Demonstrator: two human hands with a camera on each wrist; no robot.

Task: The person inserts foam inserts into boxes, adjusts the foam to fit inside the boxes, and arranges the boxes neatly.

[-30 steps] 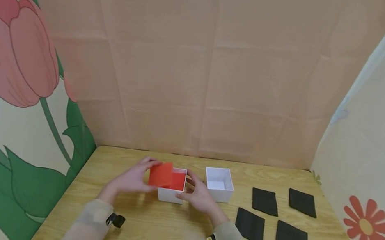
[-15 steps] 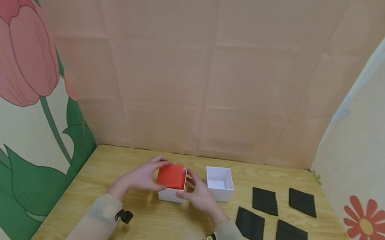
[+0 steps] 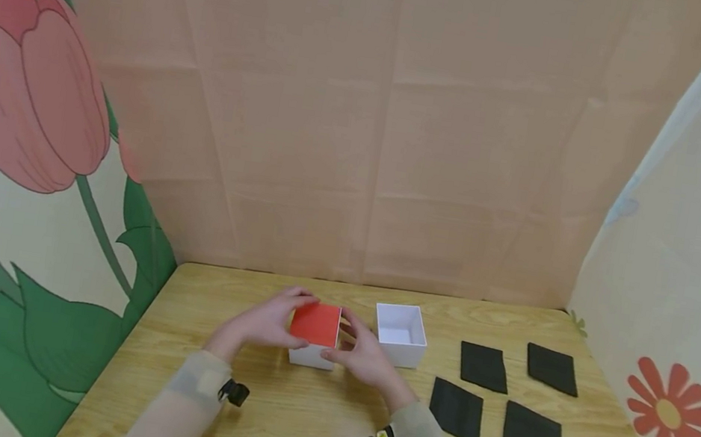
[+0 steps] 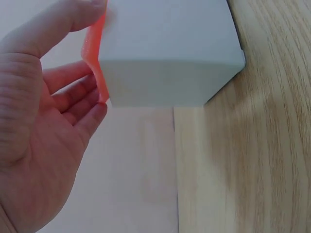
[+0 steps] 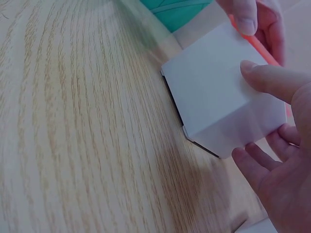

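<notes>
A red square sheet (image 3: 316,324), soft-looking, lies across the mouth of a white box (image 3: 311,357). My left hand (image 3: 270,321) pinches this sheet by its left side, thumb at the near edge and fingers at the far edge. In the left wrist view the red sheet (image 4: 95,48) bends along the box's rim. My right hand (image 3: 364,355) holds the box from the right; its thumb presses the near wall of the white box (image 5: 209,80) in the right wrist view, and its fingers are at the right side. The inside of the box is hidden under the sheet.
Just right of the right hand stands a second white box (image 3: 401,334) with its top open and nothing seen inside. Several black squares (image 3: 483,367) lie flat on the right side of the wooden table (image 3: 292,429). A brown sheet (image 3: 369,138) hangs behind the table.
The left hand has moved right with the red sheet, from partly over the box's left side to covering its mouth. Red inside the box is now hidden. The right hand stays put.
</notes>
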